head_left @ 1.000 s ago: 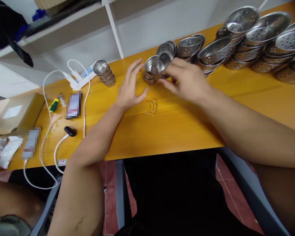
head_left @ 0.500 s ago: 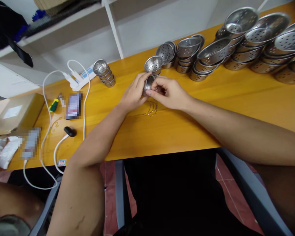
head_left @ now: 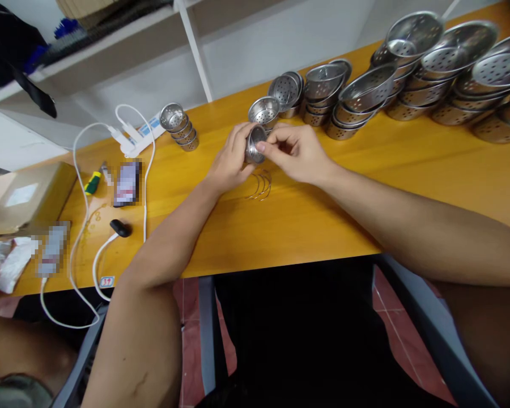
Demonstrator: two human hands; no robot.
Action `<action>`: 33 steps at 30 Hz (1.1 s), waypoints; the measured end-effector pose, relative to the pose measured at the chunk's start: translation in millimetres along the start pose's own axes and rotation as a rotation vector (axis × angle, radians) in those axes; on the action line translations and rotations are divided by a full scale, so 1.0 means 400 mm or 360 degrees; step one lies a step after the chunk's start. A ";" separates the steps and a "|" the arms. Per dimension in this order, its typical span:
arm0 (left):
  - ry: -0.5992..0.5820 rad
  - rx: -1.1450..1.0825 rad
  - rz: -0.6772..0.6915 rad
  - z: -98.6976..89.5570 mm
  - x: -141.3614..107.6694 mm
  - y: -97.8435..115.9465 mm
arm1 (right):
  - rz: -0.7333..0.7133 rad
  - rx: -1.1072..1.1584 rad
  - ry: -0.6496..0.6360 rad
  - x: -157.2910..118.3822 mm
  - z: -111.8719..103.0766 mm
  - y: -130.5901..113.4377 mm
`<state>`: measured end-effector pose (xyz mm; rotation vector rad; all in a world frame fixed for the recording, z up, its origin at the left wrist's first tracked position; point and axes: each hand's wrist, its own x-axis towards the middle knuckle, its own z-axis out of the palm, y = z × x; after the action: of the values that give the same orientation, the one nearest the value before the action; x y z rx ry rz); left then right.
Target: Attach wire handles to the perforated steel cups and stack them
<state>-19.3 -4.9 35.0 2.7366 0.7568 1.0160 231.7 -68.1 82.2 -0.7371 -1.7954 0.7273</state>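
Cup (head_left: pixel 254 152) in my L hand (head_left: pixel 229 160), R hand (head_left: pixel 301 150) at its rim

OK, live on the head cam: L hand's wrapped round the cup, fingers over the far side, thumb underneath. Cup's metal, tipped, held over the worktop (head_left: pixel 289 226) btwn both hands. R hand's got its thumb against the rim, fingers curled in; can't tell if it's pinching the rim or smth thin, the fingertips are hidden. Just below the hands, thin curved wires (head_left: pixel 262 186) lie in a loose bunch. Right behind the cup, the near stack (head_left: pixel 264 106): perforated metal, mouth up. Off to the R, more stacks (head_left: pixel 363 90), bigger toward the far end, some tilted. Well over L, a small stack (head_left: pixel 186 133) leans a bit, just beside the pwr strip (head_left: pixel 143 140). Further L I've got white cables (head_left: pixel 145 192), a black plug-like bit (head_left: pixel 119 228) & a brown box (head_left: pixel 34 198).
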 end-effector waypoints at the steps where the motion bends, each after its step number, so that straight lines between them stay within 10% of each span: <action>1: 0.0017 0.0008 0.0006 0.001 -0.001 0.001 | 0.0022 0.0044 -0.0015 0.002 -0.008 -0.001; 9: 0.0478 0.0228 -0.0465 -0.087 -0.012 -0.082 | -0.0149 -0.0065 -0.0389 -0.008 -0.073 -0.016; 13: 0.0571 0.0382 -0.0630 -0.213 -0.031 -0.215 | -0.0256 -0.0262 -0.0735 -0.018 -0.059 0.016; 17: 0.1120 0.0425 -0.0838 -0.291 -0.079 -0.385 | -0.0237 -0.0274 -0.0783 -0.017 -0.047 0.040; 23: 0.0677 0.0546 -0.1152 -0.291 -0.112 -0.428 | -0.0190 -0.0285 -0.0770 -0.017 -0.050 0.043; 27: -0.0188 0.0584 -0.0708 -0.281 -0.066 -0.288 | -0.0185 -0.0273 -0.0779 -0.017 -0.049 0.044; 33: -0.0277 0.0406 -0.0308 -0.272 -0.052 -0.237 | -0.0177 -0.0264 -0.0814 -0.017 -0.048 0.043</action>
<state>-141.5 61.2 79.6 2.8369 1.1635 0.6735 254.3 -59.8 70.8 -0.5831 -2.3638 0.7428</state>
